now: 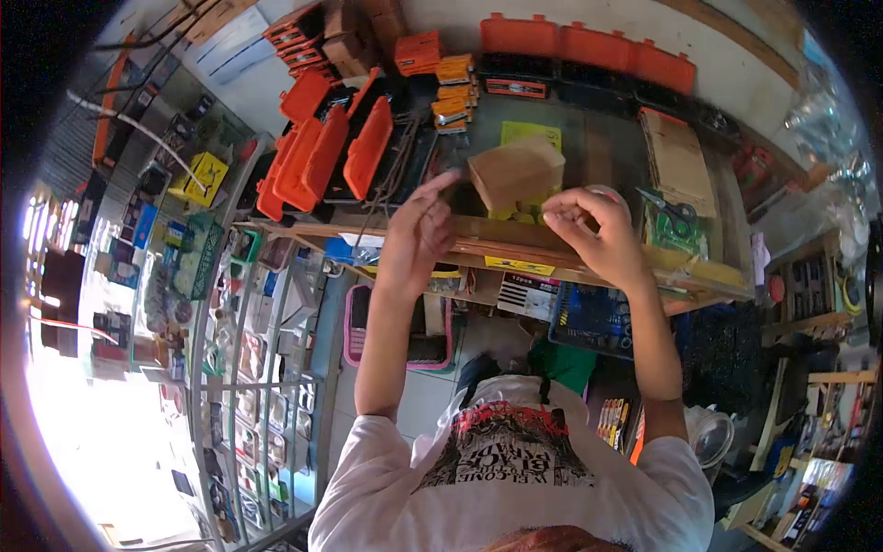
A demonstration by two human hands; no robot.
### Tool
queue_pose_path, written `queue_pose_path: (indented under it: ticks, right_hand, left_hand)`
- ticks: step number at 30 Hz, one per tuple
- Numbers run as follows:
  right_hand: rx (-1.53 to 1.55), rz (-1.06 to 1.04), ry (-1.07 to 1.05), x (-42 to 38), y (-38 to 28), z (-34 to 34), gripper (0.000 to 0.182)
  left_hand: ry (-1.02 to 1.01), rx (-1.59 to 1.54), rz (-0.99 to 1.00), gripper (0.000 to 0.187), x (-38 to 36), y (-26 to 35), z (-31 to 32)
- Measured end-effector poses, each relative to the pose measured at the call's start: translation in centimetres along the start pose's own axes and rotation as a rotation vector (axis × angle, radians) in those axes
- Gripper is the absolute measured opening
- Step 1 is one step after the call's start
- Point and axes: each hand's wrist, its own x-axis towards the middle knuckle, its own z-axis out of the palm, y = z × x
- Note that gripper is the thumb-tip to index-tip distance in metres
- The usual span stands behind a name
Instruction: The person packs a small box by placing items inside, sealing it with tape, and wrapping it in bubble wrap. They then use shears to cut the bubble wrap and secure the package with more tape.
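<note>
A brown cardboard box (pixel 518 172) sits tilted on the counter between my two hands, with small yellow items (pixel 524 213) beside its lower edge. My left hand (pixel 421 235) is raised just left of the box, fingers apart, one pointing toward it, and holds nothing. To the right of the box, my right hand (pixel 596 230) has its fingers curled, the thumb and fingertips close together near the yellow items. Whatever may be between those fingertips is too small to make out. A yellow sheet (pixel 531 135) lies behind the box.
Open orange cases (pixel 313 161) stand at the left of the counter, beside stacked orange-and-yellow boxes (pixel 452 95). Scissors (pixel 676 210) and flat cardboard (pixel 679 161) lie at the right. The wooden counter edge (pixel 497 247) runs below my hands.
</note>
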Motion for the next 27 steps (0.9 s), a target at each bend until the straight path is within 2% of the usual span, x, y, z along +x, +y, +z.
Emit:
queue_pose_path:
  ticks: [3,5,8,11,14,17,20,23,27]
  right_hand:
    - [-0.165,-0.124,0.114,1.3,0.5,1.6,0.016]
    - [-0.234,-0.095,0.149,2.2,-0.2,1.9,0.017]
    - [-0.221,-0.024,0.187,3.5,-0.4,2.4,0.018]
    - [-0.265,-0.071,0.206,4.2,0.8,3.2,0.025]
    - [-0.027,0.054,0.214,5.1,0.9,4.2,0.033]
    - [0.027,0.073,0.225,6.4,1.1,4.9,0.038]
    - [0.099,0.192,0.117,7.5,0.7,5.0,0.037]
    - [0.176,0.188,0.081,8.3,0.8,5.2,0.036]
    - [0.246,0.249,0.112,8.6,1.2,5.2,0.035]
  left_hand:
    - [0.027,0.012,-0.037,0.042,1.3,-0.1,-1.0]
    - [-0.013,-0.005,-0.019,0.043,2.1,-0.4,-1.2]
    - [0.073,-0.065,-0.041,0.044,2.1,-0.5,0.4]
    - [-0.072,-0.147,-0.116,0.051,2.4,-0.6,-0.2]
    - [-0.059,-0.114,-0.107,0.052,2.7,-1.2,0.0]
    - [-0.107,-0.225,-0.141,0.051,3.0,-1.2,-0.1]
    - [-0.131,-0.223,-0.144,0.052,3.1,-1.0,-0.4]
    - [-0.057,-0.268,-0.149,0.043,3.0,-0.6,0.4]
    - [0.004,-0.262,-0.163,0.043,3.0,-0.7,0.8]
